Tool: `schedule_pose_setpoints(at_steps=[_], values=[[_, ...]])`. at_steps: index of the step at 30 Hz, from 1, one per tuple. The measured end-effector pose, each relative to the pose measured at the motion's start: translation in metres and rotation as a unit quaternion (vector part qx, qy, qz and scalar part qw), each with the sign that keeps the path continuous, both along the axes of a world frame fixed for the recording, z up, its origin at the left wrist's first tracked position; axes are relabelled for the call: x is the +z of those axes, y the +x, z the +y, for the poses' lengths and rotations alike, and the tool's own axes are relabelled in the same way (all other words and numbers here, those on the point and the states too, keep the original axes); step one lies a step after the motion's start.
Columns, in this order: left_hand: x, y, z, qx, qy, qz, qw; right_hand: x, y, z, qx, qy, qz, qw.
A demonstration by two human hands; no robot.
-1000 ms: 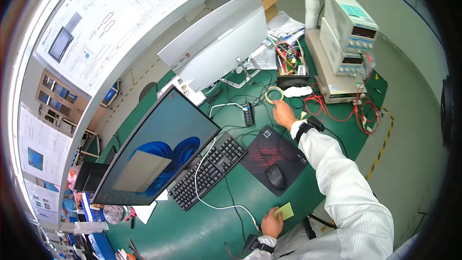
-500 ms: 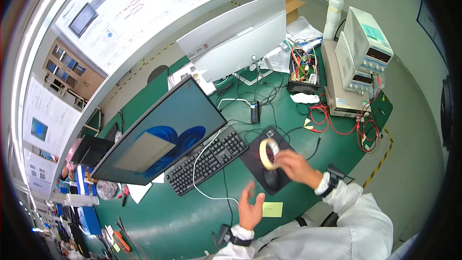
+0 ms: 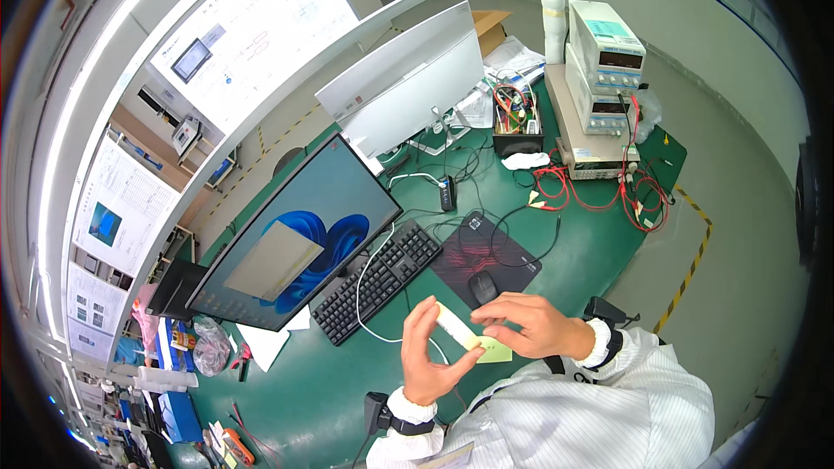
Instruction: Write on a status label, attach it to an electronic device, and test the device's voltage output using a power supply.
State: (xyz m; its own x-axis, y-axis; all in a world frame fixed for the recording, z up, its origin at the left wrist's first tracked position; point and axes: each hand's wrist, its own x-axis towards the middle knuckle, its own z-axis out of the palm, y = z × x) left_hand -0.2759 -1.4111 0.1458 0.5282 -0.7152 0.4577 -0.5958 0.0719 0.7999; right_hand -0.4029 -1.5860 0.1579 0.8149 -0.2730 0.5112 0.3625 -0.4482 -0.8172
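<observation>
A roll of pale yellow tape [image 3: 455, 326] is held on edge between the thumb and fingers of my left hand [image 3: 424, 363]. Close beside its right side is my right hand [image 3: 540, 326], fingers bent and thumb drawn toward them; whether anything is between those fingertips is too small to tell. Under the hands a yellow sticky note [image 3: 496, 351] lies on the green table [image 3: 321, 391], partly covered. Just beyond my right hand sits a black mouse [image 3: 483, 287] on a dark mouse pad [image 3: 508, 260].
A black keyboard [image 3: 375, 282] stands before a lit monitor [image 3: 300, 234], a white cable crossing it. Another monitor [image 3: 408, 78] shows its back. Stacked power supplies [image 3: 604, 65], red leads [image 3: 565, 195] and a black box of cables [image 3: 518, 141] occupy the far right. An orange multimeter [image 3: 236, 445] lies lower left.
The tape roll has come from above the mouse, in my right hand, to my left hand, which has closed on it. Both hands are now close together. The view has shifted somewhat.
</observation>
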Motion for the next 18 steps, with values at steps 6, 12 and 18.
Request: schedule_pose_setpoints(at_steps=[6, 12, 18], values=[[0.013, -0.014, 0.011, 0.063, 0.004, -0.104, 0.993, 0.017, -0.002, 0.012, 0.009, -0.072, -0.042, 0.996], [0.005, -0.032, 0.004, 0.2, -0.003, -0.239, 0.95, 0.018, -0.006, 0.029, -0.034, -0.018, -0.027, 0.999], [-0.021, -0.037, -0.004, 0.237, -0.068, -0.253, 0.936, 0.005, -0.01, 0.035, -0.056, 0.077, -0.049, 0.994]])
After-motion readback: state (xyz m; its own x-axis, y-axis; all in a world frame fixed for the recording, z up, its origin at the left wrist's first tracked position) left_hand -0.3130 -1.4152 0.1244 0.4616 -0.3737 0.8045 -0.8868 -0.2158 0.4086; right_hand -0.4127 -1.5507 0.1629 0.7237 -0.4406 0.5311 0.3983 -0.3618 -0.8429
